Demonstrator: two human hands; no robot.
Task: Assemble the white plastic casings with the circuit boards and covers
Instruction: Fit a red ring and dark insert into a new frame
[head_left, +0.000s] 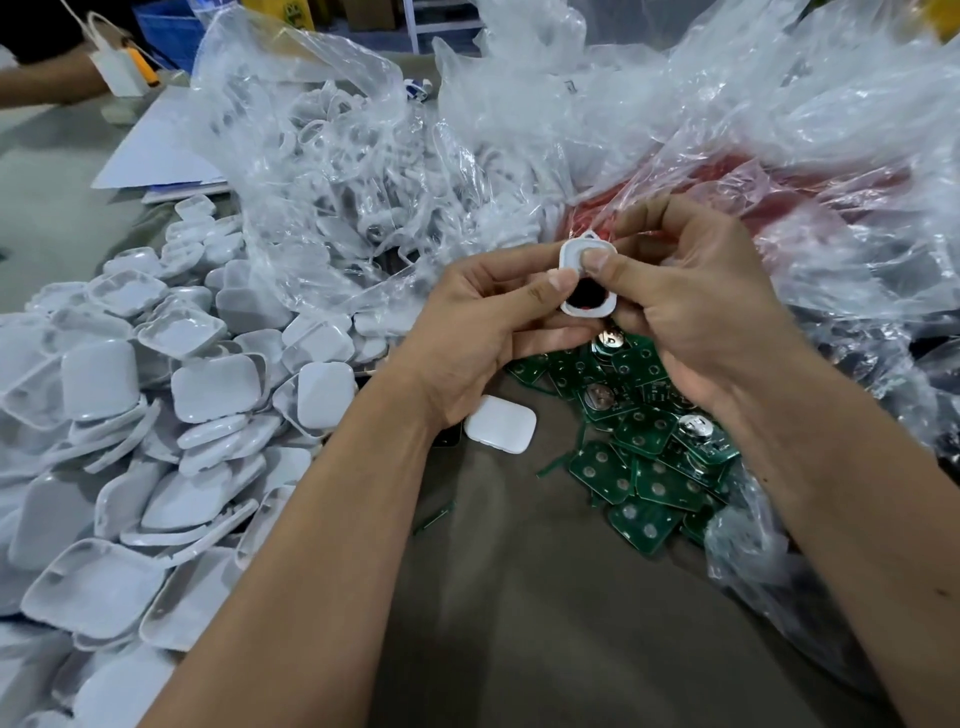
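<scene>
Both hands hold one white plastic casing (582, 280) above the table, its open side toward me with a dark patch inside. My left hand (483, 332) grips its left edge, thumb tip on the rim. My right hand (685, 312) grips the right side, thumb pressing into the upper part. Below the hands lies a heap of green circuit boards (644, 457), some with round silver battery clips. A large pile of white covers (156, 415) fills the left. One closed white casing (500, 426) lies beside my left wrist.
Clear plastic bags (363, 171) of white parts crowd the back, and one (779, 197) holds red pieces at right. Brown table surface (519, 597) shows between my forearms. White sheets (156, 156) lie at back left, where another person's arm (47, 85) rests.
</scene>
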